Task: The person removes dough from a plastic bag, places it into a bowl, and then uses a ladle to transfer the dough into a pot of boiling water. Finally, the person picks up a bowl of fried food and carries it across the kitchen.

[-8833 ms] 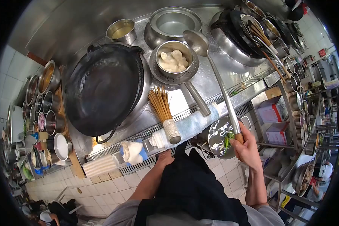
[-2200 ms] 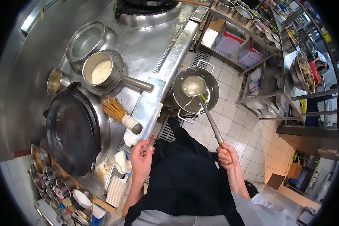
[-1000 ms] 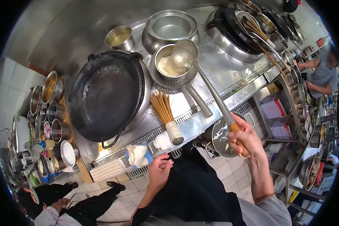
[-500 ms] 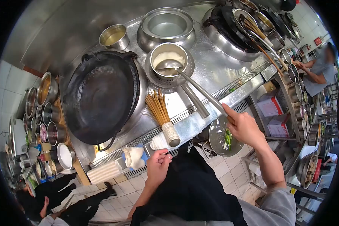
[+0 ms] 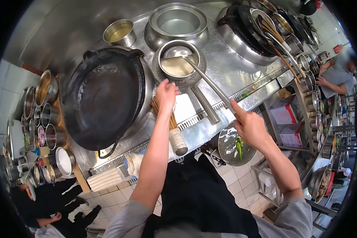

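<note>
Fingers of the person's right hand grip the handle of a long steel ladle, index finger along it, its bowl inside a small round steel pot of pale food. Just nearer the person than the pot, the left hand hovers, fingers loosely bent and parted, over a brown bamboo brush with a bound handle. Beneath the pot sits a perforated steel strainer; left of it, a broad black wok.

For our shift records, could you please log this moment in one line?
right hand: gripping ladle; ladle: head inside pot; left hand: near pot; pot: on strainer
</note>
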Available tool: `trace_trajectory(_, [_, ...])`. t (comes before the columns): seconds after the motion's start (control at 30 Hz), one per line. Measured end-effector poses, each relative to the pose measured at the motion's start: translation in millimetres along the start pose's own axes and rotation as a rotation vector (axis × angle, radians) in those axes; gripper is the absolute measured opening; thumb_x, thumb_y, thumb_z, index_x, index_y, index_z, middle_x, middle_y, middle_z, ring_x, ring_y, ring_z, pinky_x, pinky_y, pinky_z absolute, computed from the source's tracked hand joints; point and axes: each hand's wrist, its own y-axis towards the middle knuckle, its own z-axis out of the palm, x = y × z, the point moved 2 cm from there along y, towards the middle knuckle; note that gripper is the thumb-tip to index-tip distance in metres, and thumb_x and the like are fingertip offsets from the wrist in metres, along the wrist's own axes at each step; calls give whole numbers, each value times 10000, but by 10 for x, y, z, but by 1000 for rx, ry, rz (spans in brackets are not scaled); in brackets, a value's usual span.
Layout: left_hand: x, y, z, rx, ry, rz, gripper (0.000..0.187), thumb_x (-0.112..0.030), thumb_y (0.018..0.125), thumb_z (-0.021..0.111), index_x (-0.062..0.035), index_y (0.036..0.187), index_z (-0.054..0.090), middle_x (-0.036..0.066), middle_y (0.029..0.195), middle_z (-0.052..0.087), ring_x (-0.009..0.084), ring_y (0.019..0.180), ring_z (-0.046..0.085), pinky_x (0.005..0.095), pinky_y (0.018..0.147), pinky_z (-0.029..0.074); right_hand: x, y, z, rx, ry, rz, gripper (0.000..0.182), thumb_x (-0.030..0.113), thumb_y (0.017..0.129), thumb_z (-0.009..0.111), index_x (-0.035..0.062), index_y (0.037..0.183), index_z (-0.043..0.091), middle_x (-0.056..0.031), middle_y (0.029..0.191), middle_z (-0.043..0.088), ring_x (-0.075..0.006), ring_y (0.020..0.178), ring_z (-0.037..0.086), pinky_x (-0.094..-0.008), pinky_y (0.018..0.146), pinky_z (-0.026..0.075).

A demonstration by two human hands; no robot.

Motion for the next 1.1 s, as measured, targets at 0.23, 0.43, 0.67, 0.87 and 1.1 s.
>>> trace_trajectory(0.23, [51,493,271,-143,-158,17,244,29,894,523,60,1081,370,242,906,585,290,699,674,345,580,592,155,43,-121,381,1056,447,733,26,849,589,-15,1472,206,-50,628,489,-134,415,474,-294,375,398])
trace_trajectory(0.43, [7,498,263,-155,-138,11,219,74,867,527,41,1029,383,232,875,583,286,650,671,342,539,592,221,65,-254,477,1810,779,816,31,877,560,70,1503,38,-43,672,458,-101,376,401,-260,296,322])
trace_trajectory(0.67, [-23,494,235,-169,-133,9,225,81,857,541,47,1030,401,212,844,587,282,647,673,334,530,590,336,-121,-554,421,1723,662,645,-12,853,545,20,1444,288,-40,659,455,-97,373,420,-240,298,309])
trace_trajectory(0.87, [22,508,218,-165,-165,3,217,75,854,551,62,1025,417,195,861,587,282,653,677,329,520,586,372,-244,-697,401,1353,542,666,-22,837,567,12,1448,303,-14,648,508,-81,394,441,-229,374,335])
trace_trajectory(1.1, [-2,476,221,-180,-171,14,216,79,849,541,67,1026,418,188,883,571,280,635,670,321,504,576,272,-252,-739,339,1056,419,652,3,851,561,-1,1449,301,0,658,509,-57,426,447,-222,409,364])
